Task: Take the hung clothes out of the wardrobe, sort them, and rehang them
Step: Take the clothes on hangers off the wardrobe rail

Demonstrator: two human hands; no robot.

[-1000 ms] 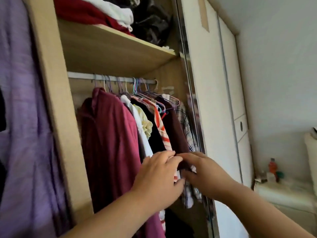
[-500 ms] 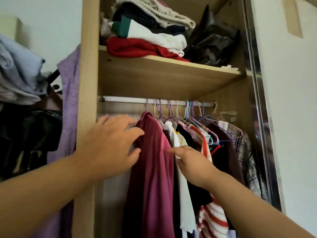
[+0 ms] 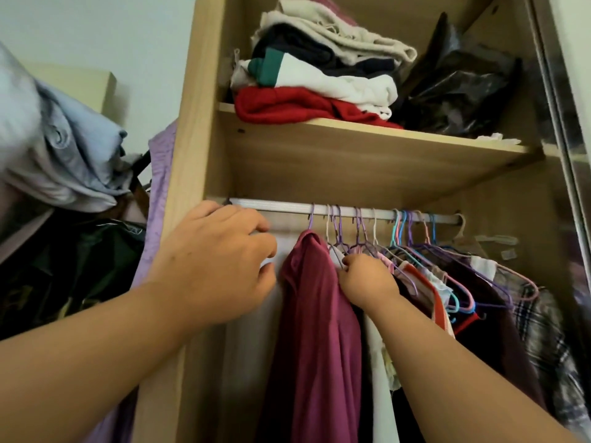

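Several garments hang on coloured wire hangers [image 3: 412, 251] from a metal rail [image 3: 287, 207] in the wardrobe. Leftmost is a maroon shirt [image 3: 316, 330]; a white garment [image 3: 380, 394], a striped top [image 3: 438, 302], dark clothes and a plaid shirt [image 3: 540, 330] follow to the right. My left hand [image 3: 220, 266] hovers just under the rail, left of the maroon shirt, fingers loosely curled and holding nothing. My right hand [image 3: 367, 279] pinches the shoulder of the hanger right behind the maroon shirt.
A shelf [image 3: 351, 129] above the rail carries folded clothes [image 3: 319, 78] and a dark plastic bag [image 3: 460, 91]. A purple cloth [image 3: 160, 203] and a pile of pale blue fabric [image 3: 57, 155] hang outside the wardrobe's left panel. The sliding door edge [image 3: 563, 123] is on the right.
Both hands have risen from the lower part of the clothes to hanger height. My left hand moved left toward the rail's end; my right hand took hold of a hanger.
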